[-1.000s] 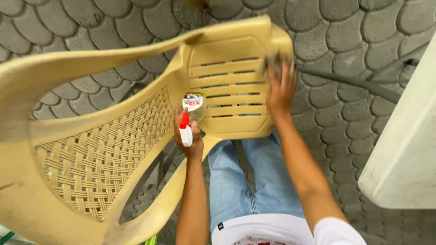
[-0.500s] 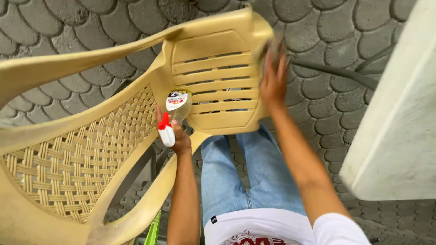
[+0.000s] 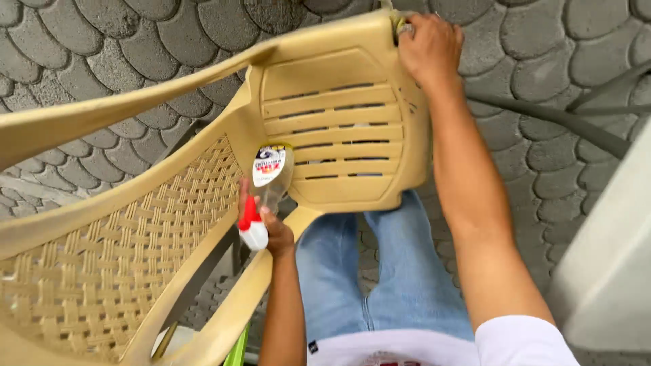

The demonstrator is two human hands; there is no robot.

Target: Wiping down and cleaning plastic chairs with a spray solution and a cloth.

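Looking down from head height, a beige plastic chair [image 3: 203,203] is seen tipped on its side across the view, its woven-pattern back at lower left and its slatted seat at upper centre. The left hand [image 3: 271,227] is closed around a clear spray bottle [image 3: 270,177] with a red and white trigger head, held just beside the seat's near edge. The right hand [image 3: 428,46] is curled over the seat's far top corner, fingers gripping something small and greyish that cannot be made out. Blue jeans [image 3: 366,278] and a white shirt hem are seen below. Grey scalloped paving stones [image 3: 529,163] lie beneath everything.
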